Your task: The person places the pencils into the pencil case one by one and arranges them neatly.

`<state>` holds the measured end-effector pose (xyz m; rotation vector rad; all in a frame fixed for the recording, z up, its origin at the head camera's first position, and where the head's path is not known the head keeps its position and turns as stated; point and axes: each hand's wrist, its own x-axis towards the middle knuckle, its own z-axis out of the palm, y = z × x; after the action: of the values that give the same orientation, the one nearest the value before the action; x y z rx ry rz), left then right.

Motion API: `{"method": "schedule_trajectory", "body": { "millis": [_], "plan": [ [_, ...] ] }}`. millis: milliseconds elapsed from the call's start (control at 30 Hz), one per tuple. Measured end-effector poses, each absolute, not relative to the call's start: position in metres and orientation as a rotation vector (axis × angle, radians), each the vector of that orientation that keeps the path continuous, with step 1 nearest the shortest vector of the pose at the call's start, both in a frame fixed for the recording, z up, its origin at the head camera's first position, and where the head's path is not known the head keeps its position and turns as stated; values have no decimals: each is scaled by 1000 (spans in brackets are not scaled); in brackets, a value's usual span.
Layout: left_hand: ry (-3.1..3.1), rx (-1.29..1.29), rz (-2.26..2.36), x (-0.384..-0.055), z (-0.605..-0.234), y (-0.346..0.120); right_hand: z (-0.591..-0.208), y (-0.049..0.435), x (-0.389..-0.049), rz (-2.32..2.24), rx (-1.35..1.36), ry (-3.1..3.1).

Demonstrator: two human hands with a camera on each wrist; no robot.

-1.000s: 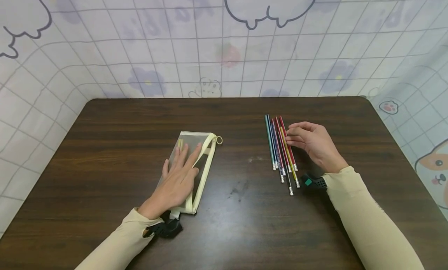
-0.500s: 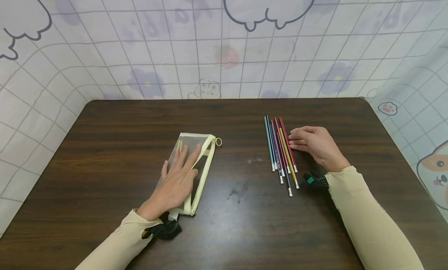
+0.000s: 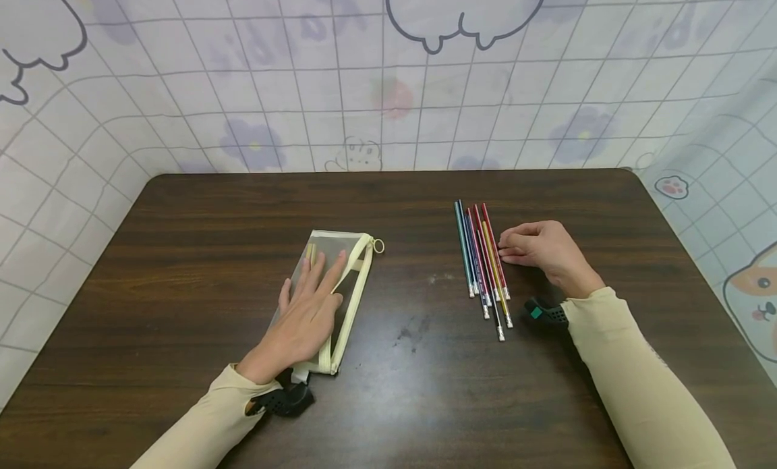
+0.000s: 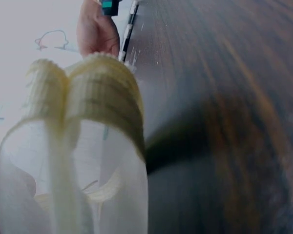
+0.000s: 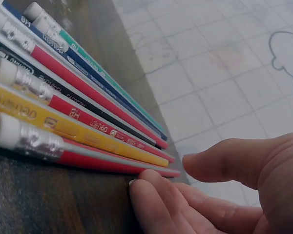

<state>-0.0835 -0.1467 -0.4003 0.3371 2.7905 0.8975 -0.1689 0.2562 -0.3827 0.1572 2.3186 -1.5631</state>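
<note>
A see-through pencil pouch (image 3: 336, 241) with a pale yellow zipper lies on the table, a ring pull at its far right corner. My left hand (image 3: 303, 314) rests flat on it with fingers spread. The left wrist view shows the pouch's zipper edge (image 4: 102, 92) bulging up close to the camera. To the right, several pencils (image 3: 479, 253) in teal, blue, red, black and yellow lie side by side, eraser ends toward me. My right hand (image 3: 546, 253) is beside the outermost red pencil (image 5: 102, 161), fingertips right at its side, thumb apart from the fingers and nothing between them.
The dark wooden table (image 3: 413, 401) ends at a wall cover (image 3: 388, 84) with a grid print, which also runs along both sides. A short yellow strip (image 3: 311, 253) shows through the pouch. Black wrist cameras (image 3: 288, 400) sit under both wrists.
My right hand first drew back slightly from the pencils, then came left against them. The pencils have shifted a little left and lie closer together. My left hand has stayed on the pouch.
</note>
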Motion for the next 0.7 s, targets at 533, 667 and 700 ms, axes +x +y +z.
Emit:
{"method": "schedule_trajectory", "body": {
  "millis": [533, 667, 700],
  "plan": [
    [2804, 332, 875, -84, -401, -145, -379, 245, -169, -1162, 155, 2573],
    [2805, 330, 874, -84, -401, -145, -378, 243, -170, -1134, 163, 2576],
    [2806, 330, 873, -84, -401, -145, -378, 242, -170, -1114, 164, 2592]
  ]
}}
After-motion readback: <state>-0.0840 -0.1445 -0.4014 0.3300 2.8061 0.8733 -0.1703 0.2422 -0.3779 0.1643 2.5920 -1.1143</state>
